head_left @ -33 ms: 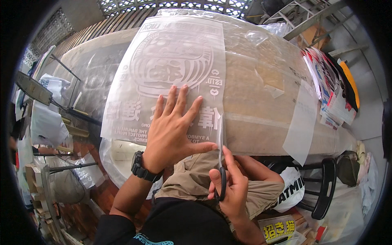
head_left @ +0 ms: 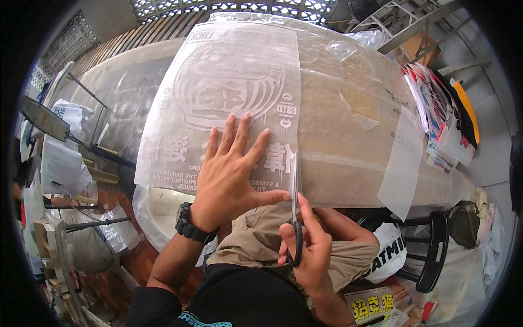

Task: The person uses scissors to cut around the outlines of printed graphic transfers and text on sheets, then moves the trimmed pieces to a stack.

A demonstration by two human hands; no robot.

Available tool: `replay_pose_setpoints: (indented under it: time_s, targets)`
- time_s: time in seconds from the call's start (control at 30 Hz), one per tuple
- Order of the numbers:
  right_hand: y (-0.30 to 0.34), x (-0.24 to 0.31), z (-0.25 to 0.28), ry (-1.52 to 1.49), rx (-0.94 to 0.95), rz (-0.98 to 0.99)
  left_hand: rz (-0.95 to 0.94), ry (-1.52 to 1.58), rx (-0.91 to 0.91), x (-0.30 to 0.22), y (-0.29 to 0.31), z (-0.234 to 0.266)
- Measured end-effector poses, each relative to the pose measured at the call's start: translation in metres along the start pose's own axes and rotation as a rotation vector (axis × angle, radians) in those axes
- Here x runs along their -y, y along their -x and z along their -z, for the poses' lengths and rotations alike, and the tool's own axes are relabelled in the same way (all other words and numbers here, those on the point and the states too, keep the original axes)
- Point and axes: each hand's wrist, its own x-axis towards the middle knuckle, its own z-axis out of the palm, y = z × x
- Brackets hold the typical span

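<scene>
Head view: left hand (head_left: 229, 174) stays spread flat on the printed film sheet (head_left: 229, 98); right hand (head_left: 305, 250) grips black-handled scissors (head_left: 296, 229) at its lower-right edge, cut barely advanced.

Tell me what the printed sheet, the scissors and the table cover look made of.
Printed sheet: translucent, glossy plastic film, the surface shows through it. Scissors: thin metal blades, black handles, probably plastic. Table cover: crinkled clear plastic wrap with glare, apparently over brown board.
</scene>
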Motion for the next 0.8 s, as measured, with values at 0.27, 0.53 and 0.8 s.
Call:
replay_pose_setpoints:
  time_s: [0.27, 0.53, 0.8]
  targets:
    - [-0.028, 0.014, -0.002, -0.012, -0.024, -0.053, 0.009, -0.005, 0.001, -0.001, -0.001, -0.001]
    - [-0.05, 0.029, -0.001, -0.007, -0.012, -0.091, 0.002, 0.018, -0.022, -0.002, 0.0, 0.001]
    - [-0.066, 0.035, -0.002, 0.03, -0.008, -0.072, 0.008, 0.03, -0.022, -0.002, 0.0, 0.005]
